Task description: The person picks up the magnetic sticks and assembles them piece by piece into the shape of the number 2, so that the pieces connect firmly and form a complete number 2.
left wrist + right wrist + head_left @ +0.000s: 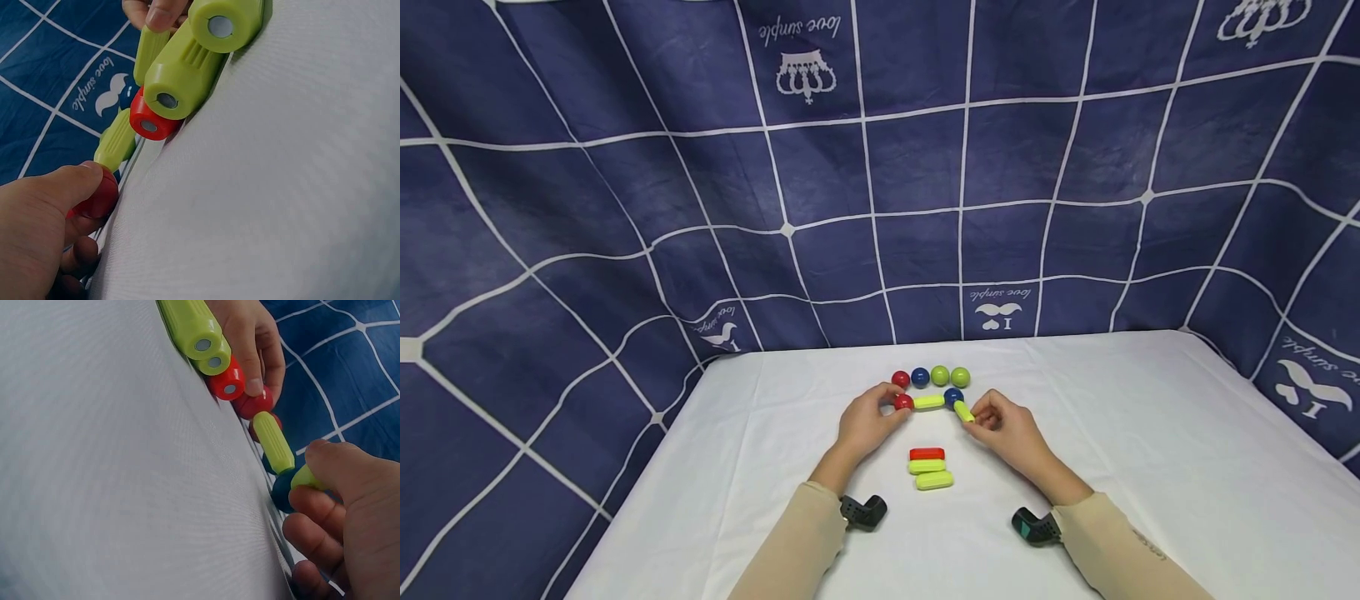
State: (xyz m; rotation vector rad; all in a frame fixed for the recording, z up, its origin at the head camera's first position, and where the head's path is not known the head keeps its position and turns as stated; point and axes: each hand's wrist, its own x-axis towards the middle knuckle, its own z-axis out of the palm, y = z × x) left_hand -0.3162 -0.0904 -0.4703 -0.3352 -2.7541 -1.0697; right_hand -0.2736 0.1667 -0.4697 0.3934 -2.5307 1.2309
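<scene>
My left hand [867,423] pinches a red ball [903,402] between thumb and fingers. A yellow-green magnetic rod [928,402] runs from that ball to a blue ball [953,397]. From the blue ball a second yellow-green rod [964,412] slants toward me, its near end pinched by my right hand [1009,429]. In the right wrist view, thumb and index finger close on this rod [306,479] right beside the blue ball [283,492]. The left wrist view shows the left thumb over the red ball [102,197].
Behind the joined pieces stands a row of balls: red [900,379], blue [920,377] and two green [940,375]. Nearer me lie a red rod [927,454] and two yellow-green rods [933,481] on the white cloth [760,517]. A blue checked curtain [917,167] hangs behind.
</scene>
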